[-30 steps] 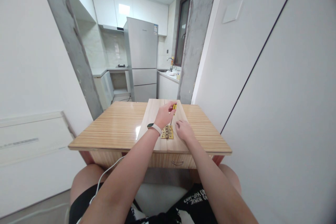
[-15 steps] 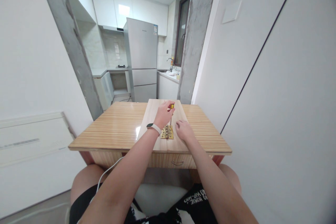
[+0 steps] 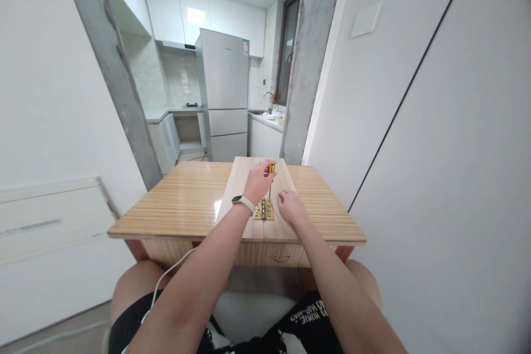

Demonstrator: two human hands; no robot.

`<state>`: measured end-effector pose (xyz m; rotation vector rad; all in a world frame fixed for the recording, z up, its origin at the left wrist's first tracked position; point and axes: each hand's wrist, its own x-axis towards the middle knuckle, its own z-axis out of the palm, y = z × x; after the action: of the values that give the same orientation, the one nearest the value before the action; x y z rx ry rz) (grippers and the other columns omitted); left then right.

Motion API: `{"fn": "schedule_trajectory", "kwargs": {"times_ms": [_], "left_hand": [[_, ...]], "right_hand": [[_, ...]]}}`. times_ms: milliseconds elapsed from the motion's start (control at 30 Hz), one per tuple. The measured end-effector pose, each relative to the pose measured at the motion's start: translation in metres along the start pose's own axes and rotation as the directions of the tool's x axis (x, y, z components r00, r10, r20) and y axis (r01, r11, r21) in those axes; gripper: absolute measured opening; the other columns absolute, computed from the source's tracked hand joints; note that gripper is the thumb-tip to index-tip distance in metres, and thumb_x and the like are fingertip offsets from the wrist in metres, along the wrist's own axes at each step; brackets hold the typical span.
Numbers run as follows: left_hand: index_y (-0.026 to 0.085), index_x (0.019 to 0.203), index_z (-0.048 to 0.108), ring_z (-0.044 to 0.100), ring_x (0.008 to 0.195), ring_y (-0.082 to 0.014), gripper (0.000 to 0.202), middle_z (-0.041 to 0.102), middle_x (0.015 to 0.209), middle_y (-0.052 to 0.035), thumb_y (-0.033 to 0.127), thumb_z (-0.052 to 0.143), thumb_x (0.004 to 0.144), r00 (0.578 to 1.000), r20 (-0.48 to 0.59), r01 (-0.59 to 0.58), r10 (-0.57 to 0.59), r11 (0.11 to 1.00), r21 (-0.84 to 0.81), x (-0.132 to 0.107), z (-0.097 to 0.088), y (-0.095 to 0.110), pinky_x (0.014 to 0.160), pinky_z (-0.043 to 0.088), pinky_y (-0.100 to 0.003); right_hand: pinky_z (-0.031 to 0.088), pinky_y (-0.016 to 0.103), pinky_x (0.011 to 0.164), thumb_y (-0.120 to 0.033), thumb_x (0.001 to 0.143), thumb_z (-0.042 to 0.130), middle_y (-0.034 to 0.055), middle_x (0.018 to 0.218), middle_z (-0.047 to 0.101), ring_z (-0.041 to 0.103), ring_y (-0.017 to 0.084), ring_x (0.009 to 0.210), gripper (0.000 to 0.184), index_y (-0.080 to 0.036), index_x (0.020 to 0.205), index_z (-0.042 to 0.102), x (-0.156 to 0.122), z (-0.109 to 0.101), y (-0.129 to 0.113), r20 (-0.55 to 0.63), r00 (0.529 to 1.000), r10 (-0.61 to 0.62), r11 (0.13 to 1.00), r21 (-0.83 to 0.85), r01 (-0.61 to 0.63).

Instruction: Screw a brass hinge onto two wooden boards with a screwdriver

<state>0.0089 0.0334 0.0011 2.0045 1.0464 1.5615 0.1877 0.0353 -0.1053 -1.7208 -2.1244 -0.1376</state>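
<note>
My left hand [image 3: 258, 180], with a band on its wrist, is closed round the yellow and black handle of a screwdriver [image 3: 272, 168]. The thin shaft points down, nearly upright, to the right leaf of a brass hinge [image 3: 264, 209]. That hinge lies spread flat across the seam between two pale wooden boards [image 3: 240, 188]. Whether the tip sits in a screw is too small to tell. Just right of the hinge, my right hand [image 3: 291, 206] rests on the right board with curled fingers; anything inside them is hidden.
The boards lie on a striped wooden table [image 3: 178, 199] with a drawer handle [image 3: 281, 258] at its front. A white cable [image 3: 170, 271] runs by my left leg. White walls stand on both sides, and a fridge [image 3: 226, 77] is beyond the table.
The screwdriver's handle shows a slightly different face, turned a little in my left hand's fingers. My right hand and the hinge stay in place.
</note>
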Motion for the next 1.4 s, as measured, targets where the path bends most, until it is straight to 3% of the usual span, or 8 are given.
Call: {"fn": "schedule_trajectory", "kwargs": {"times_ms": [133, 267, 467, 700, 967, 1067, 1267, 1400], "left_hand": [[0.026, 0.134, 0.067, 0.075, 0.096, -0.0164, 0.044, 0.076, 0.113, -0.0055, 0.006, 0.060, 0.096, 0.998, 0.054, 0.026, -0.025, 0.999, -0.029, -0.0016, -0.0007, -0.0014, 0.088, 0.066, -0.033], [0.025, 0.133, 0.068, 0.073, 0.101, -0.0167, 0.041, 0.073, 0.120, -0.0066, 0.009, 0.062, 0.096, 1.000, 0.020, -0.019, 0.019, 0.999, -0.028, -0.0037, -0.0016, -0.0036, 0.093, 0.065, -0.034], [0.023, 0.121, 0.072, 0.070, 0.088, -0.0140, 0.030, 0.067, 0.115, -0.0064, 0.012, 0.069, 0.094, 0.997, -0.067, -0.046, 0.048, 0.998, 0.034, -0.0037, -0.0014, -0.0018, 0.087, 0.065, -0.032], [0.023, 0.130, 0.073, 0.074, 0.103, -0.0175, 0.041, 0.076, 0.123, -0.0073, 0.005, 0.059, 0.096, 0.999, 0.017, -0.048, 0.048, 0.999, -0.013, -0.0023, 0.0001, -0.0008, 0.097, 0.065, -0.036], [0.025, 0.129, 0.072, 0.076, 0.097, -0.0188, 0.037, 0.078, 0.117, -0.0062, 0.013, 0.072, 0.094, 0.999, 0.012, -0.037, 0.036, 0.999, 0.035, -0.0023, 0.0000, 0.0007, 0.091, 0.066, -0.036], [0.025, 0.127, 0.071, 0.075, 0.092, -0.0180, 0.034, 0.078, 0.111, -0.0051, 0.011, 0.067, 0.097, 0.999, 0.010, -0.044, 0.043, 0.996, 0.076, -0.0021, -0.0009, -0.0006, 0.090, 0.065, -0.035], [0.026, 0.138, 0.062, 0.077, 0.097, -0.0182, 0.043, 0.077, 0.113, -0.0050, 0.008, 0.059, 0.099, 0.999, 0.030, -0.041, 0.039, 0.998, 0.045, -0.0046, -0.0007, -0.0026, 0.093, 0.064, -0.035], [0.025, 0.129, 0.064, 0.075, 0.100, -0.0176, 0.034, 0.075, 0.113, -0.0054, 0.011, 0.063, 0.098, 0.999, 0.028, -0.039, 0.039, 0.999, 0.000, -0.0051, 0.0013, -0.0021, 0.093, 0.065, -0.034]], "right_hand": [[0.038, 0.031, 0.109, -0.031, 0.109, 0.047, 0.0108, 0.122, 0.074, 0.061, 0.023, 0.120, 0.031, -0.023, 0.112, 0.077, 0.0001, -0.0004, 0.0002, 0.012, 1.000, 0.003, 1.000, -0.002, -0.003], [0.038, 0.031, 0.110, -0.031, 0.108, 0.047, 0.0109, 0.121, 0.074, 0.061, 0.023, 0.119, 0.031, -0.022, 0.110, 0.077, 0.0001, -0.0012, -0.0005, 0.000, 1.000, 0.000, 1.000, 0.000, 0.000], [0.037, 0.032, 0.111, -0.030, 0.109, 0.046, 0.0115, 0.125, 0.073, 0.060, 0.024, 0.123, 0.033, -0.023, 0.119, 0.077, -0.0007, -0.0046, -0.0028, 0.025, 1.000, 0.013, 1.000, -0.008, -0.013], [0.038, 0.031, 0.110, -0.031, 0.109, 0.046, 0.0111, 0.121, 0.074, 0.061, 0.023, 0.120, 0.032, -0.022, 0.112, 0.077, 0.0003, -0.0009, -0.0008, 0.006, 1.000, -0.002, 1.000, -0.001, 0.002], [0.038, 0.032, 0.110, -0.031, 0.108, 0.047, 0.0112, 0.122, 0.074, 0.061, 0.024, 0.120, 0.031, -0.023, 0.112, 0.077, 0.0008, 0.0010, -0.0004, 0.009, 1.000, 0.002, 1.000, -0.003, -0.002], [0.038, 0.032, 0.110, -0.032, 0.109, 0.047, 0.0110, 0.120, 0.073, 0.061, 0.023, 0.118, 0.031, -0.023, 0.109, 0.077, 0.0004, 0.0007, -0.0004, 0.002, 1.000, -0.001, 1.000, -0.008, 0.001], [0.038, 0.032, 0.110, -0.032, 0.109, 0.047, 0.0117, 0.121, 0.073, 0.060, 0.023, 0.118, 0.031, -0.022, 0.108, 0.076, 0.0005, -0.0005, -0.0011, 0.018, 1.000, 0.006, 1.000, -0.004, -0.006], [0.038, 0.031, 0.109, -0.031, 0.109, 0.047, 0.0114, 0.120, 0.073, 0.060, 0.023, 0.118, 0.031, -0.023, 0.107, 0.076, -0.0002, -0.0007, -0.0016, 0.010, 1.000, 0.010, 1.000, -0.003, -0.010]]}}
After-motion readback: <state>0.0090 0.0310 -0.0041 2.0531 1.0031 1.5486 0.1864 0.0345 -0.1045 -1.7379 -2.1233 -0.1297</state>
